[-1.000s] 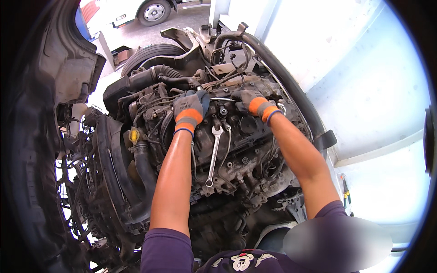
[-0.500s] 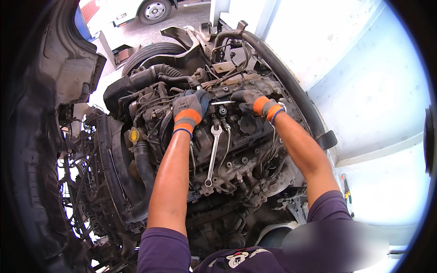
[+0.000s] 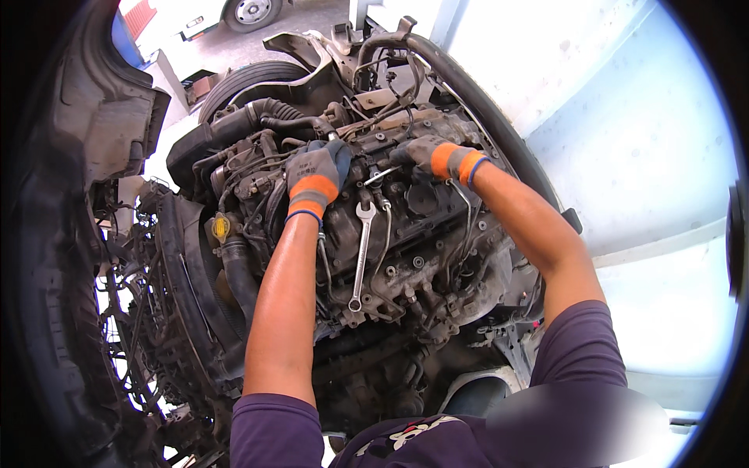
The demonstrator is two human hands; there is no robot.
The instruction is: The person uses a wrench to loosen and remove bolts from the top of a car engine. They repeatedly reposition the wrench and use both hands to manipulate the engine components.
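Both my hands wear grey-and-orange work gloves over a dirty engine [image 3: 406, 234]. My right hand [image 3: 438, 160] is closed around a slim silver-shafted tool [image 3: 382, 176], whose handle end is hidden in the glove. The shaft slants down to the left, its tip by a round fitting on top of the engine. My left hand [image 3: 316, 173] is at the engine's upper left, its fingers curled down beside a hose end; what they grip is hidden. Between my forearms a combination wrench [image 3: 361, 257] lies on the engine, open jaw toward the far side.
A yellow-capped filler neck [image 3: 221, 228] and the radiator [image 3: 183, 273] stand to the left. Corrugated intake ducting [image 3: 273, 111] and a tyre [image 3: 250, 82] lie beyond the engine. A thick dark frame edge [image 3: 484, 109] curves along the right, beside a white panel.
The silver tool has turned from nearly level to a slant, its left tip lower, as my right wrist rotated. My left hand stays at the same spot. The whole view has shifted slightly.
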